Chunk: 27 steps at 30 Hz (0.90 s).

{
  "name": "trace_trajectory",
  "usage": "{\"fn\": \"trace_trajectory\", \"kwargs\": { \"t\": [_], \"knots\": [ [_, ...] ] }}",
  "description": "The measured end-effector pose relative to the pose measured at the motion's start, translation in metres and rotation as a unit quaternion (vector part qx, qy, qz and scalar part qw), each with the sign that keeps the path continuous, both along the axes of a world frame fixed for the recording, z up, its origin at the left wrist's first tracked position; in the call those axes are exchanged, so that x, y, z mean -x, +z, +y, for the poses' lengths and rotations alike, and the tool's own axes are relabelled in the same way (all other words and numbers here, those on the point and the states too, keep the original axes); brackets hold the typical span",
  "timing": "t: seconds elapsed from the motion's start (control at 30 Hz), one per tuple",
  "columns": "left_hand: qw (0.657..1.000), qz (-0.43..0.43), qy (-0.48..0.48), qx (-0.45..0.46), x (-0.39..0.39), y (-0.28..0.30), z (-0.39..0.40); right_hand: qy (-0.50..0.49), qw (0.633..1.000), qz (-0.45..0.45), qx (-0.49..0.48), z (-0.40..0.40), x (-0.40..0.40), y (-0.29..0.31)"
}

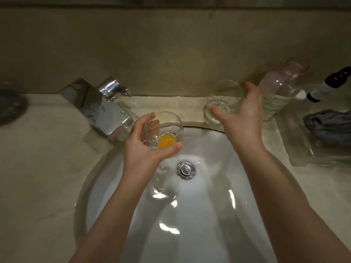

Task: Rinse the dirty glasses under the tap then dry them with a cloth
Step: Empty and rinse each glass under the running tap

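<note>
Two glasses are in my hands at once. My left hand [144, 145] is curled round a clear tumbler [163, 130] with a little orange liquid [166, 142] pooled in its base; my fingers wrap the far side and show through the glass, my thumb lies along the near side, and I hold it tilted over the back of the white sink basin [218, 186], just beside the chrome tap [106, 109] and above the metal drain [185, 169]. My right hand [245, 118] grasps a second clear glass [223, 101] that stands on the stone counter ledge [161, 103] behind the basin, thumb across its front and fingers round its right side. Just right of that glass stands a tall clear bottle with a printed label [279, 92], then a small dark-capped bottle [328, 84]. A crumpled grey cloth [328, 124] lies on a clear tray [303, 156] at the right edge of the counter, well apart from both glasses.
</note>
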State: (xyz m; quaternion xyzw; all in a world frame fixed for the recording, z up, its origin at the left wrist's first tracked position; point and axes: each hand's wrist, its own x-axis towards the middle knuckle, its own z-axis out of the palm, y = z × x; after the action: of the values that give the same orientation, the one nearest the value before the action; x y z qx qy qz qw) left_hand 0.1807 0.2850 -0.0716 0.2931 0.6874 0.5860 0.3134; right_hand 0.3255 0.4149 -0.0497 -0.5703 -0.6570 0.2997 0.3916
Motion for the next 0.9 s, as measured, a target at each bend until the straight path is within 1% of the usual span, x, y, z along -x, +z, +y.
{"fn": "trace_trajectory", "kwargs": {
  "t": [0.1, 0.17, 0.23, 0.3, 0.37, 0.47, 0.57, 0.7, 0.9],
  "knots": [
    [1.000, -0.018, 0.002, 0.012, 0.007, 0.001, -0.015, 0.009, 0.993, -0.005, -0.118, -0.022, 0.019, 0.020],
    [0.999, -0.030, 0.007, 0.016, 0.012, 0.003, -0.024, 0.039, 0.990, 0.024, -0.134, -0.033, 0.040, 0.034],
    [0.999, -0.039, 0.016, 0.017, 0.018, 0.005, -0.032, 0.088, 0.990, 0.062, -0.088, -0.040, 0.062, 0.046],
    [0.999, -0.041, 0.016, 0.022, 0.023, 0.007, -0.039, 0.148, 0.986, 0.076, -0.016, -0.043, 0.082, 0.052],
    [0.999, -0.034, 0.011, 0.022, 0.028, 0.008, -0.045, 0.205, 0.973, 0.090, 0.051, -0.046, 0.100, 0.053],
    [1.000, -0.020, 0.011, 0.018, 0.034, 0.009, -0.051, 0.254, 0.956, 0.093, 0.111, -0.047, 0.122, 0.046],
    [1.000, -0.021, 0.011, 0.009, 0.038, 0.008, -0.053, 0.274, 0.949, 0.088, 0.132, -0.046, 0.139, 0.035],
    [0.999, -0.034, 0.011, -0.001, 0.041, 0.006, -0.055, 0.267, 0.952, 0.098, 0.113, -0.042, 0.144, 0.026],
    [0.999, -0.043, 0.009, 0.000, 0.043, 0.003, -0.054, 0.261, 0.943, 0.147, 0.145, -0.038, 0.146, 0.024]
  ]
}}
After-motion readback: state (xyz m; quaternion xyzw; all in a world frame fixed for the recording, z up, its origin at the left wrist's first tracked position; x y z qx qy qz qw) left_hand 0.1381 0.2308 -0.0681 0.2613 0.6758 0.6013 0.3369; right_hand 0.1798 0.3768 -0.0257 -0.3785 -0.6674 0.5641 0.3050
